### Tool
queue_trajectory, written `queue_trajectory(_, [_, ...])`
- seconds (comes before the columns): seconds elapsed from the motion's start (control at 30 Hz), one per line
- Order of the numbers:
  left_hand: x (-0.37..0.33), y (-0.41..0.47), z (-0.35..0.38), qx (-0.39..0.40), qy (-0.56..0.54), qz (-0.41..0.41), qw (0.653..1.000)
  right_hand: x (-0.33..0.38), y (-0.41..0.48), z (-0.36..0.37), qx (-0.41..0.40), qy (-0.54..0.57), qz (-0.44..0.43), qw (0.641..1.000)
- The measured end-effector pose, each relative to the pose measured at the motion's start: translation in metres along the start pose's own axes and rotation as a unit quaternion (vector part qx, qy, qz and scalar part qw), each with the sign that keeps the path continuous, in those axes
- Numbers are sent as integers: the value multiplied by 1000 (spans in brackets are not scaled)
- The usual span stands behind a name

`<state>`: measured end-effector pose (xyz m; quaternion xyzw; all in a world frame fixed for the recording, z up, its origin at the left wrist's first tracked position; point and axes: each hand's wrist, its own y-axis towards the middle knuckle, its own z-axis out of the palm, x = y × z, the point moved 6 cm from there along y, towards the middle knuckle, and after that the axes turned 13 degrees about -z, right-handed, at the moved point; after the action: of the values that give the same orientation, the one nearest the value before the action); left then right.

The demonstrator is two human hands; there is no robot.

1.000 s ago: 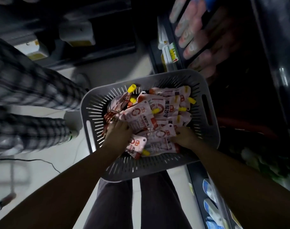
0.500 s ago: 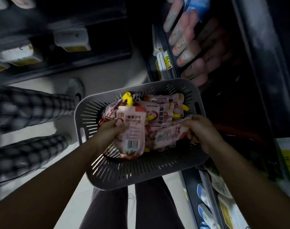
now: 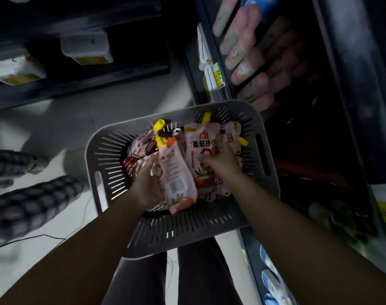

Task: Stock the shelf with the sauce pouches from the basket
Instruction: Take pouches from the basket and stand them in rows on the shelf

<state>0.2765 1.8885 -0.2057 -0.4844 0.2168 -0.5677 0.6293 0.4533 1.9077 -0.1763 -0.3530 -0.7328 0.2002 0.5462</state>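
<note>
Two hands grip: left hand (image 3: pixel 147 183) clasps one pink yellow-capped sauce pouch (image 3: pixel 176 175), cap pointing away; right hand (image 3: pixel 220 159) pinches another (image 3: pixel 201 148) over the grey slotted basket (image 3: pixel 183 232); shelf (image 3: pixel 332 119) lies rightward.

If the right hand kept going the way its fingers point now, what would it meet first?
The right hand points up-frame, so probably more sauce pouches, then the basket's far wall. Depth is unclear.
</note>
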Motion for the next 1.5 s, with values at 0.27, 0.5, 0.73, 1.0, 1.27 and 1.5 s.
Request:
queue_trajectory(0.27, [-7,-7,-3,-118,64,82,988,-38,-5,3,-69,3,40,997])
queue_trajectory(0.5, [16,0,4,-336,227,167,899,-39,-20,2,-39,64,33,997])
queue_trajectory(0.73, [16,-3,14,-494,464,150,720,-50,-30,-7,-76,109,30,991])
queue_trajectory(1.0, [15,-4,14,-518,536,133,653,-51,-24,-33,-143,176,76,971])
queue_trajectory(1.27, [-22,-42,3,-417,415,305,749,-58,-17,-32,-118,190,84,971])
queue_trajectory(1.5, [-5,-22,6,-71,47,110,990,-57,-16,-16,-73,231,114,964])
